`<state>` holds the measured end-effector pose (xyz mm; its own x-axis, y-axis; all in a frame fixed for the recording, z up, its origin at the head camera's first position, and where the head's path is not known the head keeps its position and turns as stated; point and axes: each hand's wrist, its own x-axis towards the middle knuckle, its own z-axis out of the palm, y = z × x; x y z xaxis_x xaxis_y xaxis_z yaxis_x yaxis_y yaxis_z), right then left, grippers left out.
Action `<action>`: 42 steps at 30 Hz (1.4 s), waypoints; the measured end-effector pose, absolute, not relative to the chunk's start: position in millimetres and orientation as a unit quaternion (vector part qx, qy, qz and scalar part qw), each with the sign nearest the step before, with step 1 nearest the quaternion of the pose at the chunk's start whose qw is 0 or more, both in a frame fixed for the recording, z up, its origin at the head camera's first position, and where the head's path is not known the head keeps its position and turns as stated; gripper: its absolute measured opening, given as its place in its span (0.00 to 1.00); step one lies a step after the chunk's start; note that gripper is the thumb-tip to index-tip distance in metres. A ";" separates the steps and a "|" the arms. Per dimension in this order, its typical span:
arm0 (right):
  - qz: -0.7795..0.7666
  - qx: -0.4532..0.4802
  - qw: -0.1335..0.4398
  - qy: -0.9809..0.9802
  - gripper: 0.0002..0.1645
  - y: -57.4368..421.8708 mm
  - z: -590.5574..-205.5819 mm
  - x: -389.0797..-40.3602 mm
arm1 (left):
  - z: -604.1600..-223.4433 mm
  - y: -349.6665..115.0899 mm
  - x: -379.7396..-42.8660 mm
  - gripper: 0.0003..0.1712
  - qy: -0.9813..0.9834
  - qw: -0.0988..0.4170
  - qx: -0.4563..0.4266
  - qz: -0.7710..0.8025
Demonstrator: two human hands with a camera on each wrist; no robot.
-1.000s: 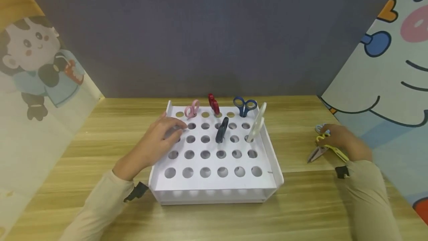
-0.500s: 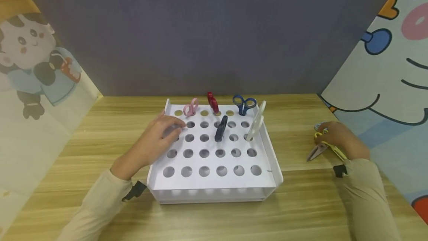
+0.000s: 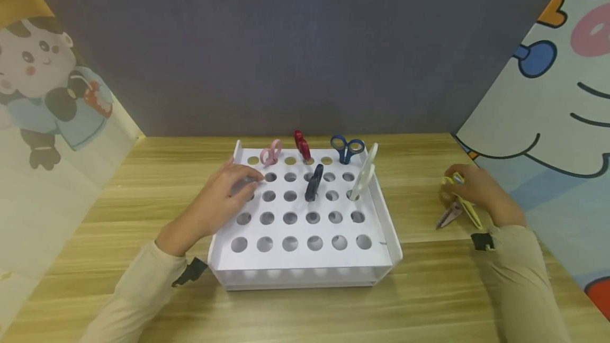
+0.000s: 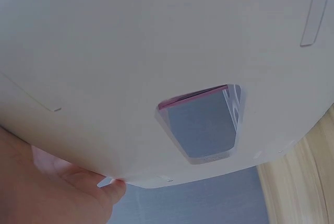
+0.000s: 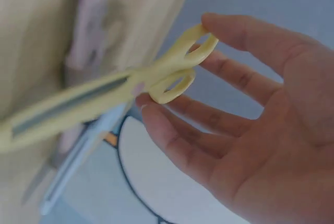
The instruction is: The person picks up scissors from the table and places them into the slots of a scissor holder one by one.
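Observation:
A white rack (image 3: 278, 232) with rows of round holes stands on the wooden table. On its left side my left hand (image 3: 214, 205) rests with relaxed fingers, thumb and index finger over the top panel; the left wrist view shows the rack's side wall (image 4: 115, 51) with a cutout. At the right, my right hand (image 5: 250, 114) pinches yellow scissors (image 5: 172, 70) by the finger loops, thumb on one loop and fingers at the other. Behind them are blurred purplish scissors (image 5: 88, 31) and a light-blue piece (image 5: 83, 151); their handles are mostly hidden.
In the rack stand pink scissors (image 3: 271, 152), red-handled ones (image 3: 302, 147), dark-blue scissors (image 3: 346, 150), a black-handled pair (image 3: 313, 183) and a white-handled one (image 3: 365, 173). A grey wall (image 3: 305, 52) rises behind, with printed side panels (image 3: 543, 105) left and right.
My right hand has shifted slightly up and left, and the yellow scissors have turned steeper in its grip, with their loops moving left. The left hand stays on the rack.

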<state>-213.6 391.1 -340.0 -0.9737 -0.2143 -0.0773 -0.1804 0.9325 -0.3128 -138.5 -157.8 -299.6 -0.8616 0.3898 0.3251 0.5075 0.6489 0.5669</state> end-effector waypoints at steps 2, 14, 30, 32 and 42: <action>-0.160 -0.108 0.045 0.980 0.29 386.9 -335.8 -212.4 | -299.0 -157.9 -138.3 0.11 -0.904 0.087 -0.248 -0.336; -0.160 -0.107 0.032 0.981 0.31 369.7 -317.3 -206.1 | -298.1 -156.8 -138.4 0.11 -0.903 0.088 -0.253 -0.336; -0.182 -0.136 -0.051 0.972 0.28 331.8 -278.6 -180.8 | -298.5 -157.8 -137.5 0.11 -0.901 0.091 -0.250 -0.344; -0.188 -0.130 -0.050 0.972 0.28 328.3 -274.8 -176.9 | -298.3 -158.0 -137.2 0.11 -0.900 0.092 -0.251 -0.345; -0.202 -0.156 -0.100 0.962 0.27 311.4 -258.5 -156.9 | -297.5 -157.7 -137.3 0.11 -0.900 0.089 -0.252 -0.343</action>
<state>-156.9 311.4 -258.5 -0.9315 -0.2591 0.2554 -0.3400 0.8698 -0.3576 -137.3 -157.7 -297.5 -0.8575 0.3916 0.3336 0.5143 0.6375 0.5736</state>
